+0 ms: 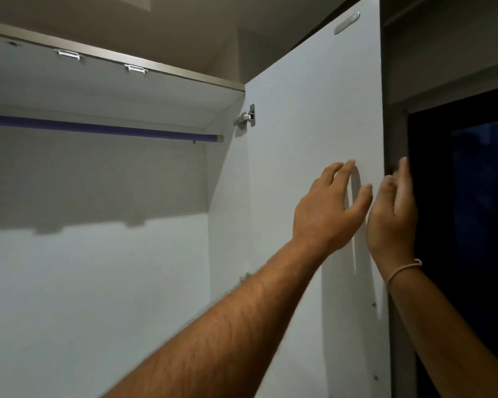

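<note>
Wardrobe door open at right side of wardrobe, inner face toward camera, upper hinge on its left edge. Left hand released, fingers spread, just off inner face near free edge. Right hand at free edge, fingers extended, nothing grasped; contact with edge blurred, cannot tell. Judged step: take hold of door to swing it. Grip free edge, well away from hinge. Swing slowly, evenly. Keep fingers clear of closing gap.
</note>
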`<move>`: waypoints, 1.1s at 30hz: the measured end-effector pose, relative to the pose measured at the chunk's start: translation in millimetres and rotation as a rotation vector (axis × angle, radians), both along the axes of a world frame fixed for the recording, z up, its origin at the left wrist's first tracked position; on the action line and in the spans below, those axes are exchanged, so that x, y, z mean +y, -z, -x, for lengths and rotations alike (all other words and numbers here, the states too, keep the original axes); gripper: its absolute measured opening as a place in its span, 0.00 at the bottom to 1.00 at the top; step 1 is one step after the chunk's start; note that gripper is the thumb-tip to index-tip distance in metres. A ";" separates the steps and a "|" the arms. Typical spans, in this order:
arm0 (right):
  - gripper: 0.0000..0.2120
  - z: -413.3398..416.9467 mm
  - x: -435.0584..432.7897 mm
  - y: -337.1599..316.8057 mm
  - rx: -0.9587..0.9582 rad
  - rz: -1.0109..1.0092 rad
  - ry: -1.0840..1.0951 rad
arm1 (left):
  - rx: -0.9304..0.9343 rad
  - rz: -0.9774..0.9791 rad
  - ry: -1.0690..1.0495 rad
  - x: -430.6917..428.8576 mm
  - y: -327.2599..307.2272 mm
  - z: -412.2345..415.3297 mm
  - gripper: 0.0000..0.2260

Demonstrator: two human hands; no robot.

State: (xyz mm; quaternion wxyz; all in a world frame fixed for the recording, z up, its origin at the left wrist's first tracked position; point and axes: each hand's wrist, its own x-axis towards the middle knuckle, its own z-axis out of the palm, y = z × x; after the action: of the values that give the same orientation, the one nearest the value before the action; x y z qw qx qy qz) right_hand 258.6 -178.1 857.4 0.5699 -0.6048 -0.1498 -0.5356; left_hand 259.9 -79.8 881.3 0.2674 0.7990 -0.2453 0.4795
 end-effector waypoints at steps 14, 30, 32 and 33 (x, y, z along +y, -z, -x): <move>0.14 76.7 65.1 13.0 -0.094 0.102 -0.214 | 0.002 0.458 0.107 53.1 -25.7 60.8 0.29; 0.20 54.6 310.2 25.7 -0.165 0.495 -0.137 | -0.004 0.768 -0.163 292.0 -29.6 89.4 0.06; 0.19 45.9 331.0 22.3 -0.174 0.481 -0.104 | 0.024 0.758 -0.195 306.3 -35.3 86.5 0.06; 0.19 40.9 339.9 21.2 -0.181 0.484 -0.082 | 0.031 0.755 -0.219 309.9 -38.4 85.7 0.08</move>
State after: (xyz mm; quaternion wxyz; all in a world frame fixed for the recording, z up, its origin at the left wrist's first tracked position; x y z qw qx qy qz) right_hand 217.7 161.8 836.1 0.4141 -0.6666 -0.3486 -0.5125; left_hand 174.1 230.2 919.7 0.4935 0.6730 0.0391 0.5496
